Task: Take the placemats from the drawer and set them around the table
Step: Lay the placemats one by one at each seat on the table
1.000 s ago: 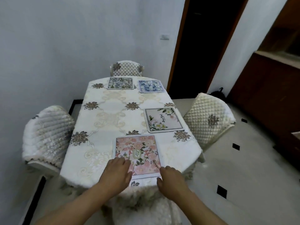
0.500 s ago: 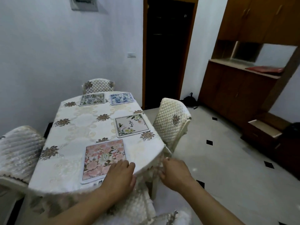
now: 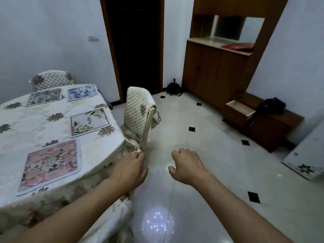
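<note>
White cloth with brown flower motifs covers the bench [image 3: 57, 130], which fills the head view from 8 to 10 o'clock. Four placemats lie flat on it, all apart from one another. The pink floral rectangular placemat [image 3: 50, 164] sits nearest, close to the bench's near edge. The white placemat with a dark border and green-and-white blossoms [image 3: 89, 121] lies beyond it, near the right-hand edge. At the far end, the grey-green floral placemat [image 3: 44, 97] and the blue floral placemat [image 3: 82, 92] lie side by side.

The left hand [image 3: 130, 170] hangs just off the bench's near right corner, palm down, fingers curled loosely, holding nothing; its fingertips are at the draped fringe of the cloth, though contact cannot be told. The right hand [image 3: 186, 166] hovers over the glossy white tiled floor [image 3: 201, 199], near the left hand but apart from it, fingers half curled and empty.

A cream quilted chair [image 3: 139, 111] stands at the bench's right side, toward 12 o'clock from the left hand. Another quilted chair [image 3: 52, 79] stands at the far end. At 2 o'clock, well apart from the bench, a brown wooden drawer [image 3: 240, 109] stands pulled open from a low wooden cabinet [image 3: 273, 127].
</note>
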`<state>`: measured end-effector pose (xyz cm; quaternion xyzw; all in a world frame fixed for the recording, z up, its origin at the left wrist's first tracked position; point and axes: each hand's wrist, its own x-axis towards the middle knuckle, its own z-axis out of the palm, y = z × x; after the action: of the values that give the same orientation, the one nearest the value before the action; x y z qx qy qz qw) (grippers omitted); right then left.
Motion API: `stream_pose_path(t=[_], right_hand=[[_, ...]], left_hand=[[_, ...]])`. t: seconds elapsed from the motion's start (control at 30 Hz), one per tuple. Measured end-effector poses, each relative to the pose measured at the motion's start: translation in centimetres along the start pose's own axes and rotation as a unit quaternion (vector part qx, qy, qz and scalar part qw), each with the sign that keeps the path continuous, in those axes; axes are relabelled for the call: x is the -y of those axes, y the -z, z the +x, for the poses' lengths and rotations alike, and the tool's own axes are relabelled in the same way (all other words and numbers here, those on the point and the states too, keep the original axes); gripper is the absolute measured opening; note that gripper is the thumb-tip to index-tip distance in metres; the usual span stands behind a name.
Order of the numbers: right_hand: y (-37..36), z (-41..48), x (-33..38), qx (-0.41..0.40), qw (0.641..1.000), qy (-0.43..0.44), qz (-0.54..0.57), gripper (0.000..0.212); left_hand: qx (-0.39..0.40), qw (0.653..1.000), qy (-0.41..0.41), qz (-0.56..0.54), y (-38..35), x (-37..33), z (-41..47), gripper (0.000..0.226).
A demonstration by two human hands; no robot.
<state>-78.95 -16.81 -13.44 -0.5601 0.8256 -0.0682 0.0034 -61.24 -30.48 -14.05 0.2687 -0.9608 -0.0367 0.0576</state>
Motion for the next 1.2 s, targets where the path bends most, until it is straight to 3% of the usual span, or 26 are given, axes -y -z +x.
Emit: stream_pose_path(t=[0.2,0.73,1.0,1.2], right_hand=[[-0.9,5.1,-5.3,0.020,1.000,0.001,0.010,0.028],[-1.1,30.6,-20.5,0.060,0.998,0.013,-0.003,0.034],[-1.6,41.8,-29.8,0.061,0.997,0.051,-0.014,0.032],[-0.6,56.7,-39.0,0.052,0.989,0.136,-0.021,0.033]], left_hand=[[0.025,0.999,0.015,0.018,-2.1,-0.6,7.3,0.034],[0.041,0.995,0.077,0.055,-4.5,3.8,34.4,0.040],[0.044,0.986,0.144,0.077,-4.8,4.3,45.8,0.042],[0.025,0.971,0.218,0.097,-5.2,3.8,58.2,0.037]])
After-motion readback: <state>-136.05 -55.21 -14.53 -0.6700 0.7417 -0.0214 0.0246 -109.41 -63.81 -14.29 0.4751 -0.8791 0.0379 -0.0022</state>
